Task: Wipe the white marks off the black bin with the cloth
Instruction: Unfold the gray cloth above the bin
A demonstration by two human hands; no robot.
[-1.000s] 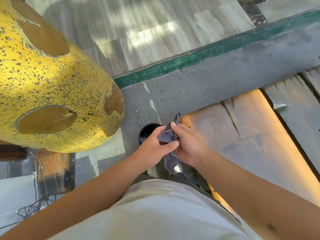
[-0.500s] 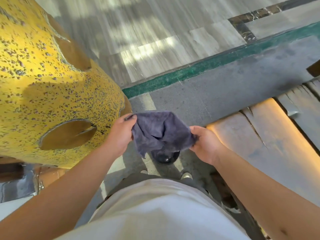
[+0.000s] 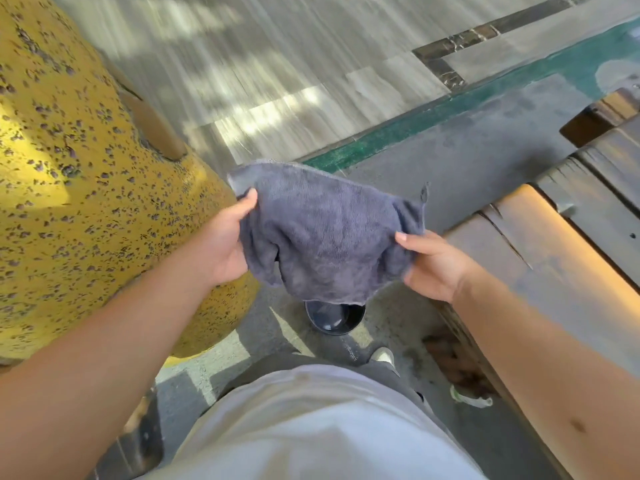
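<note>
A grey-blue cloth [image 3: 325, 233] hangs spread out between my two hands at chest height. My left hand [image 3: 225, 244] grips its left edge, thumb on top. My right hand [image 3: 433, 265] pinches its right edge. Directly beneath the cloth, on the ground, stands the black bin [image 3: 334, 318]. Only its lower rim and part of its dark inside show below the cloth's hem. No white marks on the bin can be made out from here.
A big yellow speckled rounded object [image 3: 90, 188] fills the left side, close to my left arm. A worn wooden bench [image 3: 554, 258] runs along the right. Grey pavement [image 3: 467, 161] with a green stripe lies ahead. My shoe [image 3: 382, 356] is near the bin.
The cloth, bunched between both hands a second ago, has been pulled apart and now hangs wider and higher. My hands have moved apart. The view has tilted and the bin sits lower.
</note>
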